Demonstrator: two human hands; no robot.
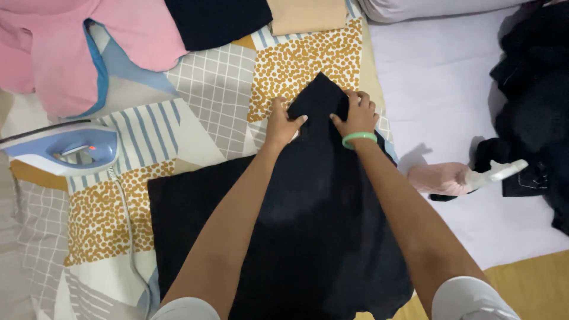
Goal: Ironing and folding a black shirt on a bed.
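Both hands pressed flat on a black garment [308, 237], spread over a patterned sheet [207, 95]. Left hand [281, 123] on the left slope of the cloth's pointed far end, fingers together, thumb stretched toward the point, gripping nothing. Right hand [355, 114] on the right slope, fingers curled over the edge; hard to tell whether pinching the fabric or only holding it down. Green bangle [359, 138] on the right wrist.

Garment's near part cut off by the bottom edge and partly hidden under both forearms; seams and shape lost in the uniform black, so kind of garment unclear.

Iron [62, 148], blue and white, lying on the sheet well to the left, tip cut off by the left edge, cord [121, 219] trailing toward the bottom.

Pink cloth [77, 47] at top left, cropped by the top and left edges. Dark folded piece [219, 21] and beige piece [305, 15] at the top, both cropped.

Pink spray bottle [444, 178] with white trigger lying on its side on a pale lilac cover [438, 77], right of the right forearm, apart from it. Dark clothes pile [533, 101] at far right, running out of view, single items impossible to separate.
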